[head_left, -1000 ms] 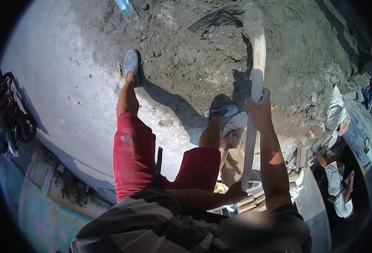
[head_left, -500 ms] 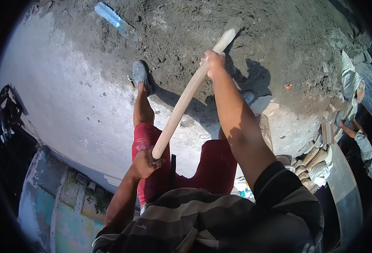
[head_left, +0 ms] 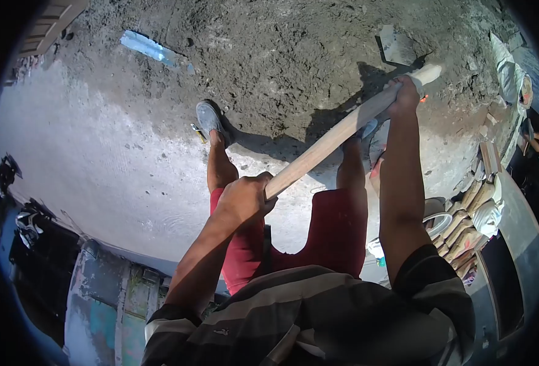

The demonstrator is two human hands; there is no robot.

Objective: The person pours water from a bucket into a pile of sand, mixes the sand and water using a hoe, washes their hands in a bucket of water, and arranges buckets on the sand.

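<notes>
The person holds a long wooden handle (head_left: pixel 333 143) with both hands. It lies slantwise over the legs, from the near left to the far right. The left hand (head_left: pixel 248 198) has its fingers clamped around the near end, in front of the red shorts (head_left: pixel 336 222). The right hand (head_left: pixel 405 96) is closed around the handle close to its far end. Just beyond that end, a flat grey blade (head_left: pixel 397 47) is on the rough grey soil (head_left: pixel 263 67); the joint between them I cannot see clearly.

What could go wrong, in my judgement: the right shoe (head_left: pixel 368 129) stands under the handle, at the edge of the soil, so a pull that is too low could bring the blade against the foot. If the palms are wet or dusty, the handle could turn inside the grip and the blade could tip. Near the left shoe (head_left: pixel 209 116) lies a small yellow object (head_left: pixel 198 133); a careless step to the left could land on it.
</notes>
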